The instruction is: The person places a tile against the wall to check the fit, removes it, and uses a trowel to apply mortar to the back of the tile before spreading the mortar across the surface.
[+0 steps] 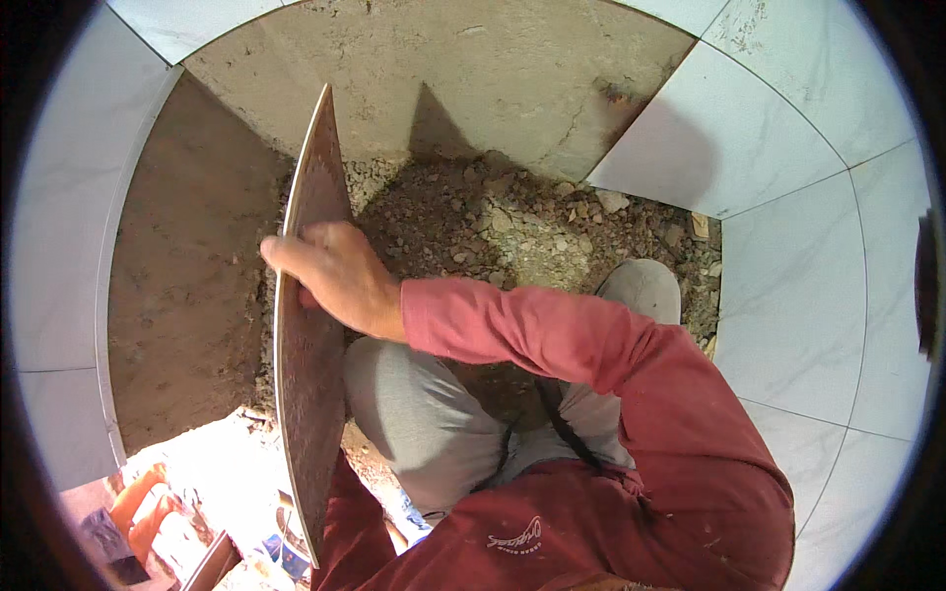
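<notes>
Rubble floor (512, 227), right hand (335, 271) gripping upright tile (307, 394), orange containers (148, 512) lower left

The right arm, in a red sleeve, extends from 4 o'clock toward 10 o'clock. The right hand (333, 271) is closed, fingers curled. The left hand is not visible.

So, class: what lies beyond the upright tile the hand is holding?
Beyond the tile, on its far side from the right hand, a smooth brown mortar bed meets laid white tiles. The tile's face on that side is hidden, as is the left hand.
</notes>
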The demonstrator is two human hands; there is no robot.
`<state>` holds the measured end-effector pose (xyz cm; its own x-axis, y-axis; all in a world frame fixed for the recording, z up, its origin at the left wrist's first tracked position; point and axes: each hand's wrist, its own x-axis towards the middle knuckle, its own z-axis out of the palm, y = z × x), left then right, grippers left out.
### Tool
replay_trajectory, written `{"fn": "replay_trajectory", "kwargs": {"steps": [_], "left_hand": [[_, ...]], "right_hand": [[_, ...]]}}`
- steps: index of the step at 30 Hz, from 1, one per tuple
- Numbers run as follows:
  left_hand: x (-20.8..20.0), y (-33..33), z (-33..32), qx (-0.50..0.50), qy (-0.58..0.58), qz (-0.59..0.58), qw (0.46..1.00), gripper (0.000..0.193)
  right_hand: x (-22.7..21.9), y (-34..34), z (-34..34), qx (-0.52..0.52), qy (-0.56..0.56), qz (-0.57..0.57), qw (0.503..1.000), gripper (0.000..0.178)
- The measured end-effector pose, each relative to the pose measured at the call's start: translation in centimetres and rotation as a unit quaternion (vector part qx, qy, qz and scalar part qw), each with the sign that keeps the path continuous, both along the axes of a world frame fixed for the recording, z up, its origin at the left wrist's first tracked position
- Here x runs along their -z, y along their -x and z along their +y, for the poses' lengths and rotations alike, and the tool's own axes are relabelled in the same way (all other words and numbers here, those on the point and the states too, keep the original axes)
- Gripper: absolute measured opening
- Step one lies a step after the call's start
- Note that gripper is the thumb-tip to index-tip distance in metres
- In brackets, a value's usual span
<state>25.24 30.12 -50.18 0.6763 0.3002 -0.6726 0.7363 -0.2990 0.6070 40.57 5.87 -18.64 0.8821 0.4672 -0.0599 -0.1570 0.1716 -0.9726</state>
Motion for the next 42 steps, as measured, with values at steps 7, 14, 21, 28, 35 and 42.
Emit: {"fn": "replay_trajectory", "kwargs": {"steps": [7,14,21,28,35,42], "left_hand": [[2.4,-2.3,-2.2,0.004,0.024,-0.005,1.0,0.085],[4.0,-1.8,-3.6,-0.033,0.04,-0.016,0.999,0.089],[1.8,-4.3,-4.2,-0.093,0.029,-0.013,0.995,0.082],[1.8,-3.1,-4.2,0.031,-0.122,-0.104,0.987,0.063],[-0.2,5.3,2.4,-0.223,-0.129,-0.143,0.956,0.059],[-18.3,8.9,3.1,-0.427,0.063,-0.368,0.824,0.048]], "right_hand": [[-0.6,-5.2,-0.9,0.02,-0.05,0.051,0.997,0.043],[-0.8,-9.4,-2.1,0.031,-0.037,0.078,0.996,0.045],[-1.9,-10.4,-7.4,-0.018,0.126,0.012,0.992,0.042],[-1.9,-10.6,-8.8,0.021,0.139,-0.06,0.988,0.028],[-3.4,-8.9,-10.3,-0.039,0.075,-0.056,0.995,0.029],[-9.2,-7.7,-10.3,-0.097,-0.032,-0.137,0.985,0.025]]}}
